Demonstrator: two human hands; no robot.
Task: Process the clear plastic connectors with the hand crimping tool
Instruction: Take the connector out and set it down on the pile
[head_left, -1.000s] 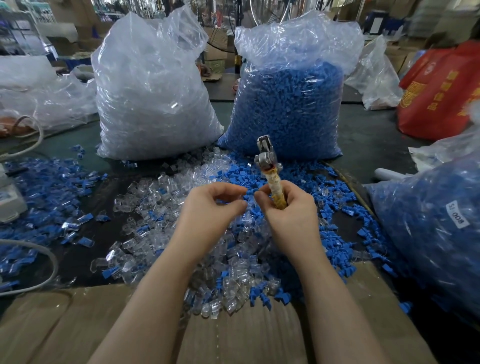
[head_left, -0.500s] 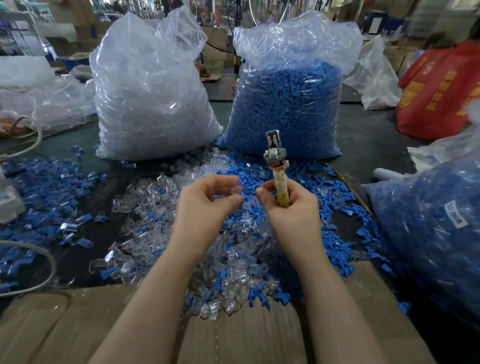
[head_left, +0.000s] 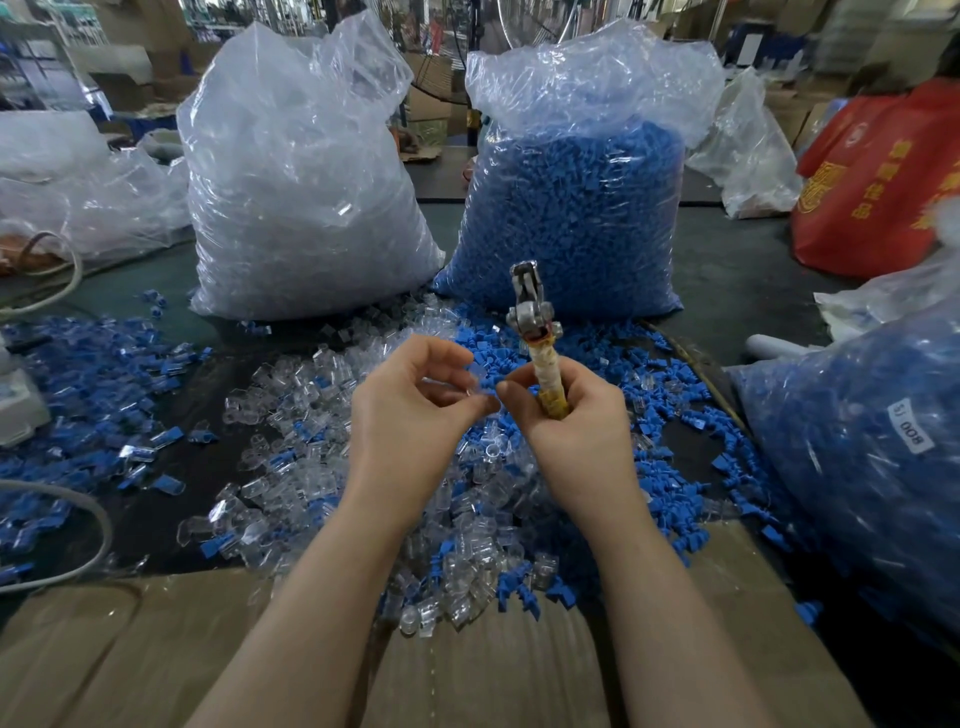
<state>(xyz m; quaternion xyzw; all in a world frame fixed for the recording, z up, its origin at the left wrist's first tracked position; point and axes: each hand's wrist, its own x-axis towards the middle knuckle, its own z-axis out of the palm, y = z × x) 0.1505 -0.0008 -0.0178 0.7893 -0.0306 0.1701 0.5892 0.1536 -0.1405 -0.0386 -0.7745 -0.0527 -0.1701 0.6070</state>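
Fingers (head_left: 447, 400) amid clear connectors (head_left: 291, 395) (blue pieces (head_left: 104, 364) around)

Your right hand (head_left: 574, 431) grips the upright metal crimping tool with its yellow wrapped handle (head_left: 540, 353); your left hand (head_left: 410, 415) pinches a clear plastic connector (head_left: 475, 375) beside it.

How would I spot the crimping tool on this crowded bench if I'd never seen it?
Find the two tall bags at the back, the clear bag and the bag of blue parts. In front of the blue one, the right hand grips the crimping tool upright. It is the only metal-headed thing there, with a yellowish wrapped handle.
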